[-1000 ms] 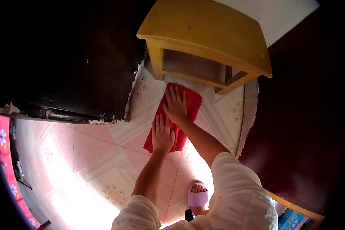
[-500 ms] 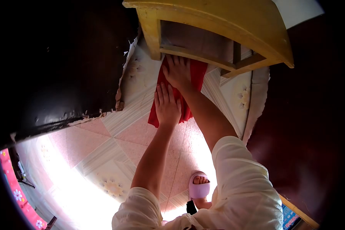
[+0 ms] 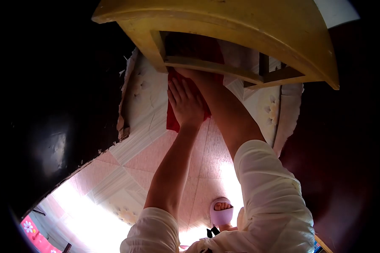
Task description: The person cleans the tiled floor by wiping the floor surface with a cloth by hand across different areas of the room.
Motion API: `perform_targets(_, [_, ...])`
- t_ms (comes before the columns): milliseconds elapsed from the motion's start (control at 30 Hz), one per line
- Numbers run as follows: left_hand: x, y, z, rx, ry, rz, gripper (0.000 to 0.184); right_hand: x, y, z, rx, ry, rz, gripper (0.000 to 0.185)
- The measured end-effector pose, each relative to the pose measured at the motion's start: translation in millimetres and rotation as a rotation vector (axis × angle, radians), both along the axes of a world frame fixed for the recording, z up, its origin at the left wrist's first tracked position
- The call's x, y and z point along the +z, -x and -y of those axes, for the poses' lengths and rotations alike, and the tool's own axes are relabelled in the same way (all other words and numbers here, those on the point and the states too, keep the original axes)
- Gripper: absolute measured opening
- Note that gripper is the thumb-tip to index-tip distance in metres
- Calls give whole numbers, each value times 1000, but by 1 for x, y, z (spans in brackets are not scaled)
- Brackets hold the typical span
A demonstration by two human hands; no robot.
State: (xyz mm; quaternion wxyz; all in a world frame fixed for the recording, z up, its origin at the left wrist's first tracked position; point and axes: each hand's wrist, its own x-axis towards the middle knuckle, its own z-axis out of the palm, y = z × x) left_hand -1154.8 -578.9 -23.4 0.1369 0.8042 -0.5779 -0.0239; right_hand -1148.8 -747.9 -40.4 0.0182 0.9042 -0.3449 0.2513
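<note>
A red cloth (image 3: 172, 121) lies flat on the tiled floor, its far part running beneath a yellow wooden stool (image 3: 223, 19). My left hand (image 3: 185, 103) rests palm down on the near part of the cloth, fingers stretched out. Farther forward, my right hand (image 3: 191, 74) reaches over the cloth and under the stool's lower rail (image 3: 215, 67). The rail and the shade behind it hide the fingers of that hand. More red cloth shows dimly through the opening above the rail.
Dark furniture panels stand at left (image 3: 59, 139) and right (image 3: 325, 168), with a ragged edge on the left one. A foot in a pink slipper (image 3: 221, 216) is on the floor below. Pink flowered material (image 3: 36, 236) lies at lower left.
My right hand has slid forward under the stool's rail, and the cloth has moved farther under with it. My left hand has shifted slightly, still flat. The stool appears larger in view.
</note>
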Motion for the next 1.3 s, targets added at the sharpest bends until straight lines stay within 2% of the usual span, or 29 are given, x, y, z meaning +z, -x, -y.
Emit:
perform_targets(33, [-1, 2, 3, 10, 12, 10, 72, 1, 1, 8, 56, -127, -135, 57])
perform_targets(267, [6, 9, 30, 15, -67, 140, 81, 0, 8, 35, 31, -74, -77, 57])
perform_targets(367, [10, 7, 36, -14, -209, 160, 71, -2, 13, 38, -42, -63, -57, 57])
perform_targets(433, [-3, 2, 41, -110, -64, 95, 72, -2, 20, 38, -127, -53, -34, 57])
perform_targets(467, [-3, -1, 45, -115, -61, 89, 72, -2, 25, 39, -185, -47, -26, 57])
perform_targets(533, [-5, -8, 51, -282, -89, 34, 70, -3, 40, 39, -306, -35, -15, 57])
perform_targets(600, [-11, -14, 55, -313, -42, 54, 67, -3, 56, 37, -441, -22, -30, 57])
perform_targets(667, [-13, -22, 63, -498, 110, -23, 63, 0, 73, 37, -571, -15, -48, 58])
perform_targets(867, [-6, -28, 77, -653, -2, -31, 59, 2, 107, 18, -904, -15, -123, 58])
perform_targets(1000, [3, -27, 75, -668, -81, 4, 61, 2, 116, 3, -1039, -30, -170, 58])
perform_targets(1133, [-3, -19, 59, -665, -87, 2, 62, -3, 118, 1, -996, -237, -241, 65])
perform_targets(1200, [-3, -10, 45, -630, -112, -7, 62, -5, 124, -12, -948, -241, -229, 68])
perform_targets(1267, [3, 2, 29, -536, -20, 32, 63, -2, 128, -23, -735, -111, -121, 68])
perform_targets(1300, [3, 7, 21, -513, -13, 22, 64, 1, 127, -29, -738, -108, -115, 68])
